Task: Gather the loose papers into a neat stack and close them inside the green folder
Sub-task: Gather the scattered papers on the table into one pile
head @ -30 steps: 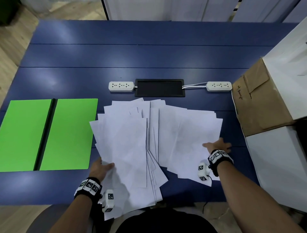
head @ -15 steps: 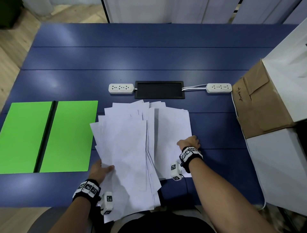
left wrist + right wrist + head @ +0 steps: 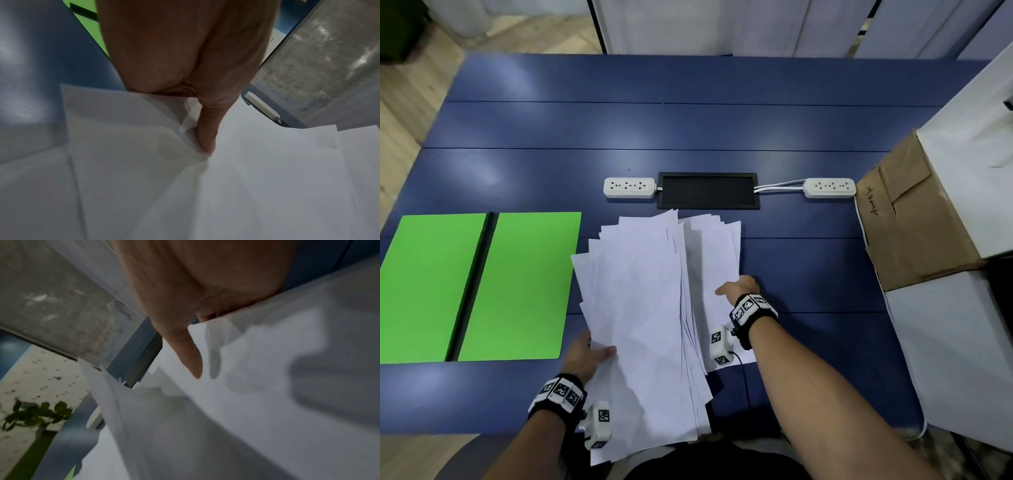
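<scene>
Loose white papers (image 3: 640,308) lie fanned in a rough pile at the middle front of the blue table (image 3: 619,120), and their near ends hang over its front edge. The green folder (image 3: 517,284) lies open and flat to their left. My left hand (image 3: 585,353) pinches the pile's left edge, thumb (image 3: 207,129) on top of the papers (image 3: 246,178) and fingers hidden beneath. My right hand (image 3: 739,289) holds the pile's right edge, thumb (image 3: 189,356) on top; its fingers show as shadows through the papers (image 3: 267,402).
Two white power strips (image 3: 629,187) (image 3: 829,187) flank a black panel (image 3: 708,191) just behind the papers. A brown cardboard box (image 3: 914,219) and white boxes (image 3: 962,359) crowd the table's right side. Bare tabletop lies between the papers and the boxes.
My right hand has slid left with the right-hand sheets, drawing them against the left pile, so the spread is much narrower. The left hand has stayed at the left edge.
</scene>
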